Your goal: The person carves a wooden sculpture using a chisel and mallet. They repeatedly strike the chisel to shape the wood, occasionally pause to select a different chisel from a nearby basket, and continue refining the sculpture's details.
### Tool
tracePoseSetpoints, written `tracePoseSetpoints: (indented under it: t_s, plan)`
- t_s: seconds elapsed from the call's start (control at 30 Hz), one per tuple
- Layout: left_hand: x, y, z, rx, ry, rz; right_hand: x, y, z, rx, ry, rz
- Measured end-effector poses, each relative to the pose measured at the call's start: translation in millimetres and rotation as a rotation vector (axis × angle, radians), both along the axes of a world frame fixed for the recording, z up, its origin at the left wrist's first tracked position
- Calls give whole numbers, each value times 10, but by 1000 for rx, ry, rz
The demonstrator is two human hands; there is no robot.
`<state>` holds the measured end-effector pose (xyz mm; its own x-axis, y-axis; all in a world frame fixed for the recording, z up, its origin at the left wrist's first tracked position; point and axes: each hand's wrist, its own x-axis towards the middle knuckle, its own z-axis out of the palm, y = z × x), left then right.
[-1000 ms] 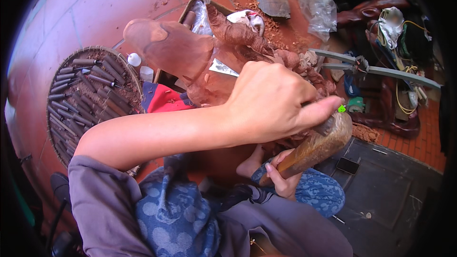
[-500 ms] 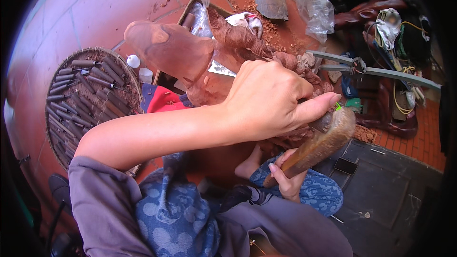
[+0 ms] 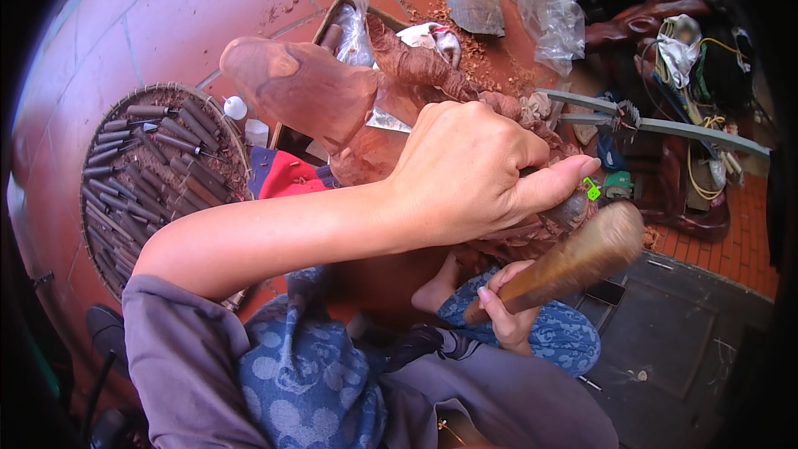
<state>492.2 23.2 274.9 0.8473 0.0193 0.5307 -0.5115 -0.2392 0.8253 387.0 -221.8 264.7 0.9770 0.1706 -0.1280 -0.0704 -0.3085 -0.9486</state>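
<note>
My left hand (image 3: 470,170) is closed around a wood chisel (image 3: 573,209); only the butt of its handle and a bright green bit show past the thumb, and the blade is hidden. Beneath that hand lies a large reddish-brown wood carving (image 3: 320,87), smooth and rounded on the left, deeply carved and rough toward the right. Below and to the right, my right hand (image 3: 511,316) grips a wooden mallet (image 3: 573,254) by its narrow end. The mallet's thick head, slightly blurred, tilts up to the right, a small gap away from the chisel's butt.
A round woven basket (image 3: 241,137) full of chisels stands at left. Beside it are a small white bottle (image 3: 234,107) and a red and blue cloth (image 3: 287,175). Grey metal bars (image 3: 690,130) reach in from the right. A phone (image 3: 605,292) lies on a dark board (image 3: 665,349); wood chips litter the tiles.
The mallet head has swung right and slightly down, away from the chisel's butt, which it touched or overlapped before. My left hand and the carving have barely moved.
</note>
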Motion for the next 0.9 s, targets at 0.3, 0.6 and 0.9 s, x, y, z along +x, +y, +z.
tracePoseSetpoints:
  t_s: [0.3, 0.6, 0.9]
  plan:
    - [-15, 82, 18, -125, -30, -48, 16, 4, 5, -66, 25, 83]
    - [-144, -39, 53, 155, -229, -51, 41, 12, -64, 68, -23, 23]
    - [-104, 23, -21, -66, -115, -93, 2, -100, -59, 88, 33, 159]
